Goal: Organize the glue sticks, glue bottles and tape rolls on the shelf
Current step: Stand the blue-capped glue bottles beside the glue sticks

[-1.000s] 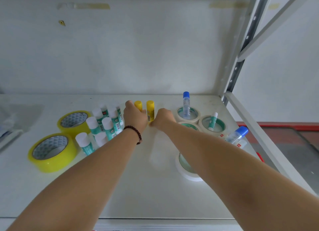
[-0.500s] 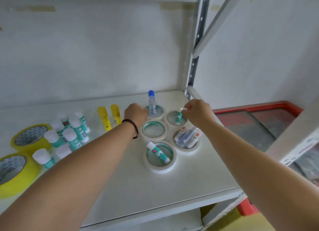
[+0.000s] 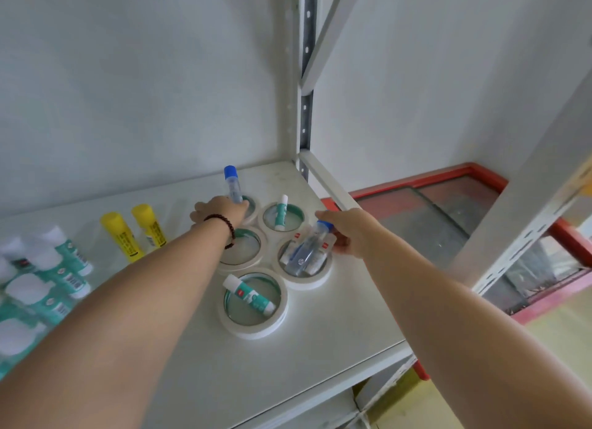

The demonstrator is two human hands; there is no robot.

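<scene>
Several white tape rolls lie flat in a cluster on the white shelf. A blue-capped glue bottle stands in the back-left roll, and my left hand closes around its base. Another blue-capped glue bottle lies tilted across the right roll; my right hand grips its cap end. A small teal glue stick stands in the back-right roll. A second teal stick lies across the front roll. The middle roll holds nothing I can see.
Two yellow glue sticks stand left of the rolls. Several white-capped teal glue sticks are grouped at the far left. The shelf's upright post and side rail bound the right. Beyond lies a red-framed glass lid.
My view has swung right. My left hand went from the yellow glue sticks to the upright bottle. My right hand dropped from the back-right roll's stick to the lying bottle.
</scene>
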